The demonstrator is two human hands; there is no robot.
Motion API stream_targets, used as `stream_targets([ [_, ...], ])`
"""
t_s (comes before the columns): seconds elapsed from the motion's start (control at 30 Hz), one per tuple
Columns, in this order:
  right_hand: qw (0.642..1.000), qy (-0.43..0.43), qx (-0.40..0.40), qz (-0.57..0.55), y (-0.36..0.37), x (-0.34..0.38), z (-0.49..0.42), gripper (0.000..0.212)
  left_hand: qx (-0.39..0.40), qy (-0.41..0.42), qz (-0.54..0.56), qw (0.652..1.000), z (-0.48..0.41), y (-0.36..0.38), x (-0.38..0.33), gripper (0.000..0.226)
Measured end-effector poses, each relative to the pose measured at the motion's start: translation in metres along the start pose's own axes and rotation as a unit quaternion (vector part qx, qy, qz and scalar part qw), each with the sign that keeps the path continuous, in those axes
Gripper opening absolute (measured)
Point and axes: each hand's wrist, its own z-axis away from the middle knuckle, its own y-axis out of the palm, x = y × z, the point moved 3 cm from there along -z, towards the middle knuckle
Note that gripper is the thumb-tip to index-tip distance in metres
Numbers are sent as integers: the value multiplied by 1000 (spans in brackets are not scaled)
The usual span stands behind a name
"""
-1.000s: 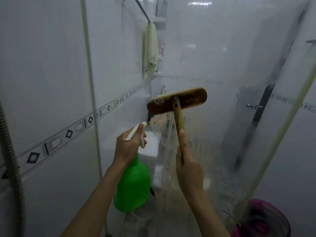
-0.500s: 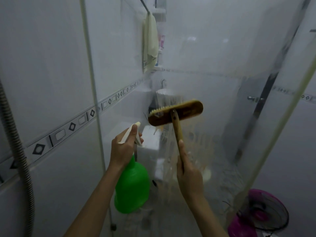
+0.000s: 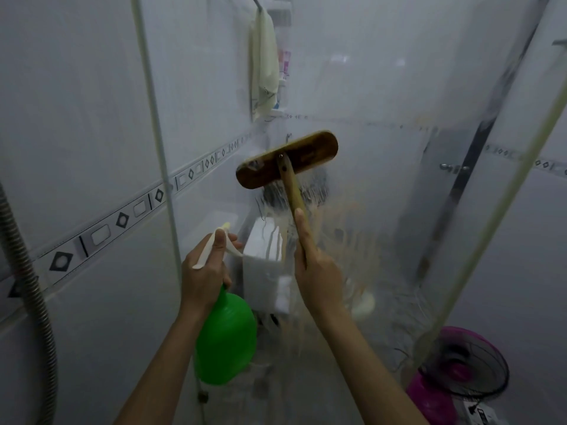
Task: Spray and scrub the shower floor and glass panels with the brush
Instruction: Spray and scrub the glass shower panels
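Just above our hands, one brush (image 3: 287, 159) pressed flat against the streaked glass panel (image 3: 383, 210), its handle gripped in our right hand (image 3: 319, 271). Our left hand (image 3: 204, 271) clasped one green spray bottle (image 3: 227, 338), whose contents we could not see. One towel (image 3: 264, 62) hung beyond it, and one pink fan (image 3: 457, 372) stood low at the right.

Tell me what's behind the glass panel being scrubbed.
Through the glass panel a white boxy fixture and a hanging cloth show, blurred. The brush head and the soapy streaks hide whatever lies directly behind them.
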Motion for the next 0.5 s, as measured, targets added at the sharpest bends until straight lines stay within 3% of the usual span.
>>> stream_targets([
  [0.2,995,34,91,-13,8,-41,83,63,-11,8,36,999,-4,-20,-7,33],
  [0.37,996,-58,62,38,37,16,-5,75,-14,15,38,999,-4,-29,-12,33],
  [0.5,993,-40,102,33,26,-3,22,87,-17,11,37,999,-3,-33,-15,40],
])
